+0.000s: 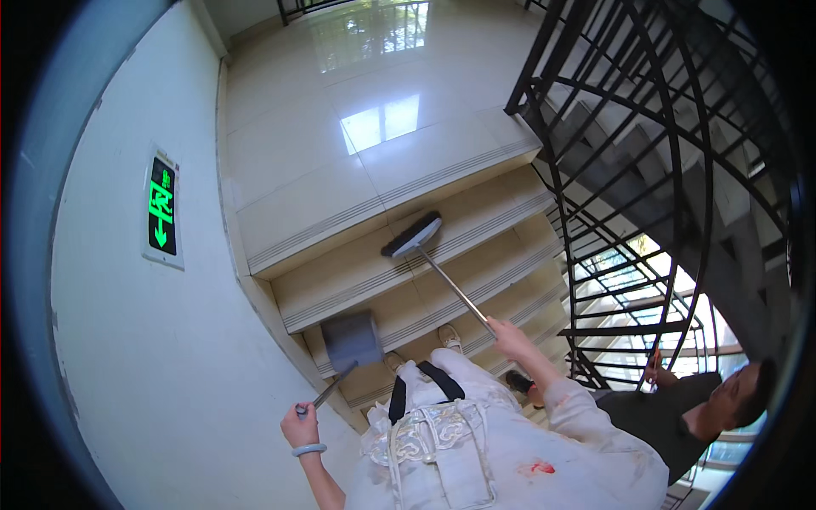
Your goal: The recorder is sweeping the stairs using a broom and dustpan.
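Observation:
My right hand (512, 339) grips the metal handle of a broom (414, 237), whose dark bristles rest on the stair tread just below the landing edge. At the lower left, my left hand (299, 424), with a pale bangle at the wrist, is closed around the handle of a grey long-handled dustpan (350, 338). The dustpan looks blurred and hangs over the steps near the left wall, to the left of my shoes. Whether it touches a step I cannot tell.
Tiled stairs (344, 284) with grooved edges rise to a glossy landing (287, 153). A white wall (127, 331) with a lit exit sign (162, 207) bounds the left. Dark metal railings (570, 223) line the right, where a person in a dark shirt (656, 414) stands close by.

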Demonstrator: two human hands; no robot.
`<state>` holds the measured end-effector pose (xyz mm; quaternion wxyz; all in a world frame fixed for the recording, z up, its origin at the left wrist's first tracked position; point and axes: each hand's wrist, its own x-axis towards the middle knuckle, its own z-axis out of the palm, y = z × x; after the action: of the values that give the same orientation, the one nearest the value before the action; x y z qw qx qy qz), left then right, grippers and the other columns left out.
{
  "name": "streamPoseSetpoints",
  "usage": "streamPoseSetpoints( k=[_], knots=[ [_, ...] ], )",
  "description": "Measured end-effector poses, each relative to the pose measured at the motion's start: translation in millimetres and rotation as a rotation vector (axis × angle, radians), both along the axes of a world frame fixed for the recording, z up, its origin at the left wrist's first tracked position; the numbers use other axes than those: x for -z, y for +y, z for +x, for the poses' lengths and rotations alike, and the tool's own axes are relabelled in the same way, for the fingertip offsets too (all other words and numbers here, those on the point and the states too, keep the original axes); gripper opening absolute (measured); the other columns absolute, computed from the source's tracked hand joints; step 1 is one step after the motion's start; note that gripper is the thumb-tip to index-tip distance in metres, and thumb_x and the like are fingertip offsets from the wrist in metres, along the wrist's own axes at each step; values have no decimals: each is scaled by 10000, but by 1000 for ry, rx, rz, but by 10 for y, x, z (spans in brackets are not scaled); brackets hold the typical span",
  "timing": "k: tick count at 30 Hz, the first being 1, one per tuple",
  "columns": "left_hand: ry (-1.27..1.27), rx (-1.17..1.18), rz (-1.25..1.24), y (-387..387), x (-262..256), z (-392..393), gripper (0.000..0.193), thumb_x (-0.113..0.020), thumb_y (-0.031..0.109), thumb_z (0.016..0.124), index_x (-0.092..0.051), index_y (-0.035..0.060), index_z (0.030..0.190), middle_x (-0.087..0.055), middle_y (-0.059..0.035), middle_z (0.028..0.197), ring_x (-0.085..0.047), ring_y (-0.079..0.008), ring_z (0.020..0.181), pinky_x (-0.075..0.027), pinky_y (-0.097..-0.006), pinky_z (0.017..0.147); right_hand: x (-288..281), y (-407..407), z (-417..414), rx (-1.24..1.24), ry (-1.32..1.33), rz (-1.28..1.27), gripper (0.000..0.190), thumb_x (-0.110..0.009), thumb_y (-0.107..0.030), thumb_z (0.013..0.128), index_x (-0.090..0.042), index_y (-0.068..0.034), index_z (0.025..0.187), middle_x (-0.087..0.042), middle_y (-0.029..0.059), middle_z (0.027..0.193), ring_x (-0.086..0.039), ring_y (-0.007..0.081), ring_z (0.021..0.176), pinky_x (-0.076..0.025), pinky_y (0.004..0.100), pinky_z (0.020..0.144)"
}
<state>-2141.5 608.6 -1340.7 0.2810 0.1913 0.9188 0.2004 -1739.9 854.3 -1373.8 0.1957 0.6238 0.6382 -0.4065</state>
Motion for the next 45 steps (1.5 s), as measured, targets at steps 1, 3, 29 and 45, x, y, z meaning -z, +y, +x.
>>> streamPoseSetpoints(
  k=[1, 3, 29, 45],
  knots=[
    [2, 35, 4, 40, 8, -44, 118, -632, 126, 760, -642, 12, 731, -614, -102, 573, -593, -174, 481, -461, -294, 510, 23, -56, -27, 19, 0, 5, 576, -489, -125, 807, -357, -172, 1366, -623, 254, 890, -605, 409, 843, -479, 493, 737],
    [-8, 62, 8, 140, -30, -102, 124, -631, 128, 762, -637, 10, 722, -606, -96, 561, -588, -170, 470, -457, -293, 499, 87, -263, -27, 59, -101, -148, 575, -469, -129, 820, -355, -228, 1376, -610, 260, 993, -609, 390, 886, -478, 474, 785],
    [1, 128, -102, 199, 443, -223, 209, -641, 221, 750, -628, 13, 741, -644, -161, 681, -639, -312, 648, -495, -383, 645, -229, -412, 138, 215, -33, -24, 402, -437, -82, 836, -543, -155, 1217, -616, 200, 801, -608, 329, 658, -489, 420, 546],
    [12, 154, -184, 309, 388, -117, 215, -657, 240, 741, -636, 27, 767, -655, -164, 762, -630, -347, 736, -493, -411, 688, 162, -686, -62, 345, 328, -328, 739, -518, -55, 783, -217, -156, 1451, -585, 105, 818, -584, 164, 593, -503, 310, 537]
  ],
)
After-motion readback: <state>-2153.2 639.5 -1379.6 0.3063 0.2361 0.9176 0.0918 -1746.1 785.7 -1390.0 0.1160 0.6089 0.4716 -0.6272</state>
